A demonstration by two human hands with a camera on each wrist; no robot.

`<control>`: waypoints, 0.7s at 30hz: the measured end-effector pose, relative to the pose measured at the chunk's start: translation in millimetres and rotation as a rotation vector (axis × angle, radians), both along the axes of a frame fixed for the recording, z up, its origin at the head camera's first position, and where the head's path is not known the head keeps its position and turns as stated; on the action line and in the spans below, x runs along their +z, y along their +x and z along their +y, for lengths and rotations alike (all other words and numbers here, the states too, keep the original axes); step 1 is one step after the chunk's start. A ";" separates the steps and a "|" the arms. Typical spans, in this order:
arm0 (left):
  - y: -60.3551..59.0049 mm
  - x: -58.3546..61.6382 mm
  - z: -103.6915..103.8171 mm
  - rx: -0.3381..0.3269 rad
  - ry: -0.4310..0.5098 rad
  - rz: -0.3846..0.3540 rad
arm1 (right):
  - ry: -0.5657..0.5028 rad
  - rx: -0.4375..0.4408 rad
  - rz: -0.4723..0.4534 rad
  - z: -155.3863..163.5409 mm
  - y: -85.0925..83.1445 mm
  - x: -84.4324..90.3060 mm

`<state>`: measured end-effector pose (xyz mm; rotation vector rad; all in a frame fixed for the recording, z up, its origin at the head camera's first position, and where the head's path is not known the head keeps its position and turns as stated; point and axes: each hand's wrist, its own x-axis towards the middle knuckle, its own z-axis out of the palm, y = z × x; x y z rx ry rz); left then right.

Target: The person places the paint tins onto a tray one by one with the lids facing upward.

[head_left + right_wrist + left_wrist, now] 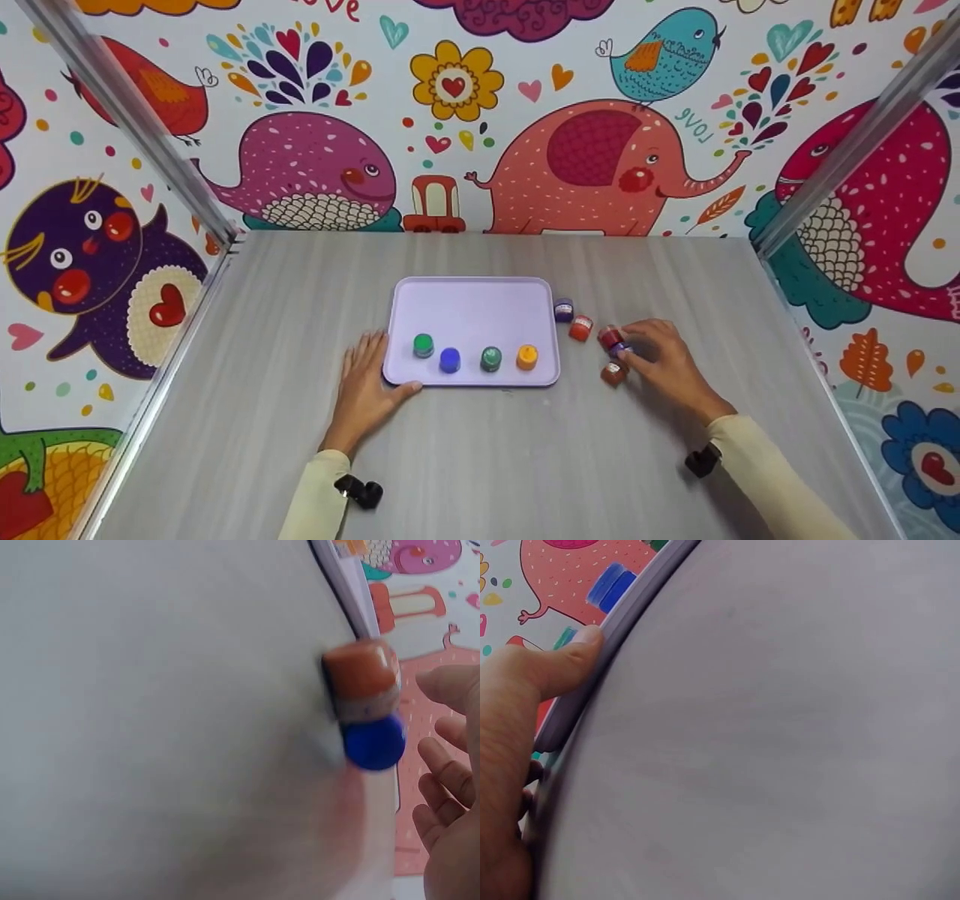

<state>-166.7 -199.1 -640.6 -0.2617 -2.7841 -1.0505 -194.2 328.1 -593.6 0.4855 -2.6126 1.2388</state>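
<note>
Left hand: the left hand point(369, 379) lies flat on the table point(225, 420), fingers relaxed, thumb against the front left corner of the lilac tray point(480, 300) — nothing grasped.
Right hand: the right hand point(664, 360) hovers over three small pots right of the tray; in the right wrist view its fingers point(442, 765) are spread and apart from the pots, so released.
Pots by the hand: red pot point(610, 337), purple-capped pot point(620, 349), brown pot point(613, 372) — close together.
Further pots: purple pot point(563, 309) and orange-red pot point(580, 328), just beside the tray's right edge.
On the tray: green point(424, 345), blue point(449, 360), teal point(490, 358) and yellow point(527, 357) pots in a row.
</note>
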 end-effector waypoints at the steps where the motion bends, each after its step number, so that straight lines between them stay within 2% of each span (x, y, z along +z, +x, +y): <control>1: -0.1 0.3 -0.2 0.000 -0.001 0.000 | -0.002 -0.015 0.011 2.0 1.3 -1.4; 11: -0.2 0.9 0.7 0.002 -0.012 -0.019 | -0.023 -0.100 -0.036 8.8 20.2 -12.1; 21: 0.8 0.1 0.5 0.004 -0.004 -0.001 | -0.047 -0.079 0.023 -3.1 38.0 -20.9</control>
